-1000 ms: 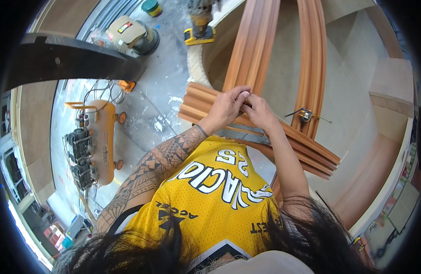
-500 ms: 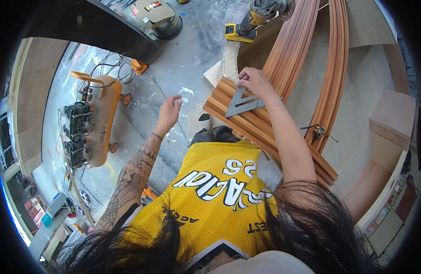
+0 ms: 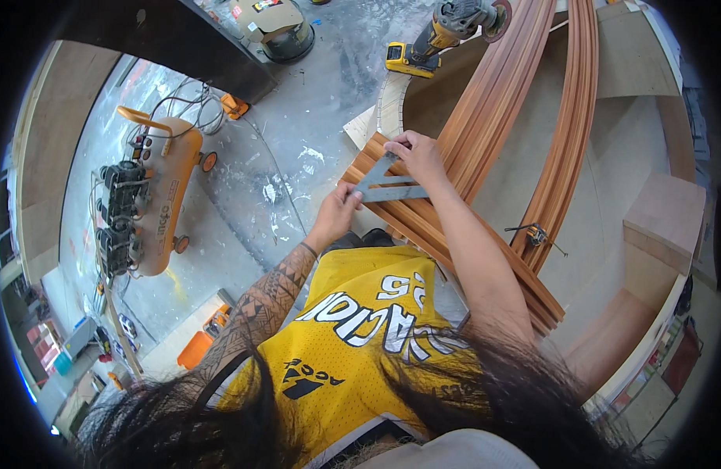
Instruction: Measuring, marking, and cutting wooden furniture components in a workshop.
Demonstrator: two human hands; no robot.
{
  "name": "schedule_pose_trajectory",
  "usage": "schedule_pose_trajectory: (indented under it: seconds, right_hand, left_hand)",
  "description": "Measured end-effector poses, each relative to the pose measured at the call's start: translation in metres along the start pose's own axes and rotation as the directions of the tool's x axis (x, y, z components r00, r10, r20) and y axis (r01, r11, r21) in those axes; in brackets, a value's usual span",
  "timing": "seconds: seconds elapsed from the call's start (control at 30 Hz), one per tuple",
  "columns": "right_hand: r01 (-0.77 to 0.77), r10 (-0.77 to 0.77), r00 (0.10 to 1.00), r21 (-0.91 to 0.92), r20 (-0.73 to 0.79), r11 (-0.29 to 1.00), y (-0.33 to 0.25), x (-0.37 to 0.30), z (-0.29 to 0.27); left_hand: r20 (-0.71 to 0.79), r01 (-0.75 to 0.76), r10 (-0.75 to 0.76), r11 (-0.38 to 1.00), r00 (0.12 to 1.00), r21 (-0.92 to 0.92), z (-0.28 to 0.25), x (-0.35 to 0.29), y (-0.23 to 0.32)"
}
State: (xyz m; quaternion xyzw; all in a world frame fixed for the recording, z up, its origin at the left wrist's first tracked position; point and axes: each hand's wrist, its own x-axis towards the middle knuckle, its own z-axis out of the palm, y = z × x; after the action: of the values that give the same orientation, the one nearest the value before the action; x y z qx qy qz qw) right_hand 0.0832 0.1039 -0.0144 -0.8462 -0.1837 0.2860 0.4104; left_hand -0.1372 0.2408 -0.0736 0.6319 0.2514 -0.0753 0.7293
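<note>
A grey metal speed square [image 3: 388, 181] lies over the near end of a grooved reddish-brown wood plank [image 3: 446, 246]. My right hand [image 3: 420, 159] pinches the square's far corner between thumb and fingers. Closed on its left corner is my left hand [image 3: 338, 211], at the plank's left end. Two longer grooved planks, a wide one [image 3: 497, 94] and a narrower one [image 3: 568, 148], run away from the near plank toward the far right. My right forearm passes over the near plank and hides part of it.
An angle grinder [image 3: 435, 43] with a yellow battery stands on the curved plywood frame [image 3: 392, 102]. On the narrower plank rests a small dark tool or fitting [image 3: 536, 233]. An orange air compressor [image 3: 169, 203] is on the floor at left, and a bucket [image 3: 286, 39] stands farther back.
My left hand has moved right and taken hold of the square's left corner. The square has shifted left with my right hand, which still grips it.
</note>
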Motion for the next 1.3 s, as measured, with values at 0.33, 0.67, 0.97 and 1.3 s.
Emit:
schedule_pose_trajectory:
  seconds: [0.33, 0.67, 0.97, 1.3]
  right_hand:
    - [0.149, -0.271, 0.943, -0.483, -0.193, 0.863, 0.059, -0.068, 0.017]
    - [0.085, -0.318, 0.878, -0.537, -0.358, 0.839, 0.071, -0.079, 0.039]
    - [0.026, -0.306, 0.874, -0.595, -0.376, 0.803, 0.074, -0.082, 0.047]
    - [0.027, -0.312, 0.875, -0.606, -0.370, 0.795, 0.074, -0.086, 0.050]
  left_hand:
    - [-0.272, 0.074, -0.042, 0.991, 0.961, 0.110, -0.016, -0.008, -0.005]
    - [-0.491, 0.148, -0.320, 0.922, 0.810, -0.357, -0.058, -0.016, -0.066]
    - [-0.475, -0.055, -0.075, 0.965, 0.877, -0.255, -0.088, -0.019, 0.000]
    - [-0.434, -0.128, 0.224, 0.962, 0.873, 0.240, -0.051, 0.008, 0.036]
